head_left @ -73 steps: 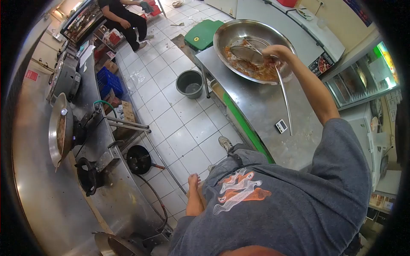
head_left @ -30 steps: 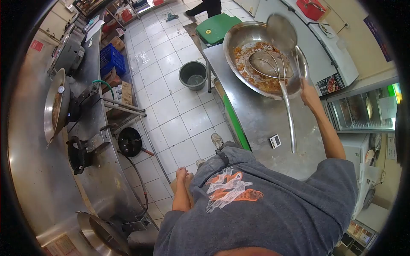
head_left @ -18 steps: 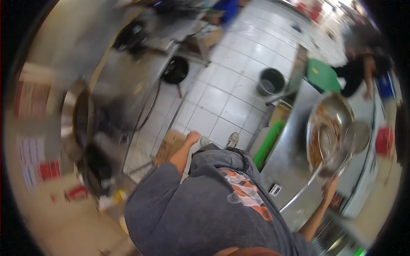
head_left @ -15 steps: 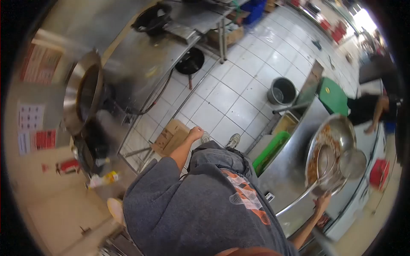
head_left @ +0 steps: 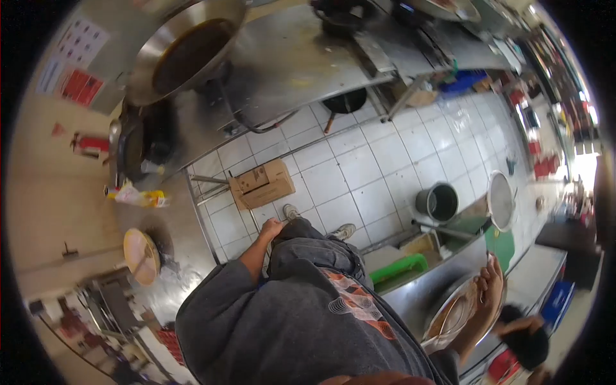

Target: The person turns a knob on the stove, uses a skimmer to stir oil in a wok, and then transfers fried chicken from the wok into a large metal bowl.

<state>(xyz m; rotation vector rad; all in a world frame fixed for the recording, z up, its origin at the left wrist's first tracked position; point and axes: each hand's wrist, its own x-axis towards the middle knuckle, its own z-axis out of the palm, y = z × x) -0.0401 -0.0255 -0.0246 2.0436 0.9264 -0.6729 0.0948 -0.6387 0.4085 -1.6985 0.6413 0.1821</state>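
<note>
My right hand (head_left: 489, 282) grips the handle of a round strainer (head_left: 501, 200), which is raised beyond the large metal bowl (head_left: 431, 330) on the right-hand counter. Another wire skimmer (head_left: 455, 316) rests in that bowl, partly hidden by my right hand and forearm. The brownish food seen there earlier is mostly covered now. My left hand (head_left: 272, 228) hangs low near my thigh with its fingers curled, and no object shows in it. At the upper left, a wide wok (head_left: 144, 80) holding dark liquid sits over the steel cooking counter.
A steel counter (head_left: 289, 58) runs along the far side. On the tiled floor are a cardboard box (head_left: 263, 184) and a dark bucket (head_left: 438, 202). A green tray (head_left: 401, 273) sits low beside the right counter. Another person (head_left: 526, 337) is at the lower right.
The view has turned, bringing the wok and far counter more into sight. My right hand has lifted the strainer up and away from the bowl. My left hand stays low and curled.
</note>
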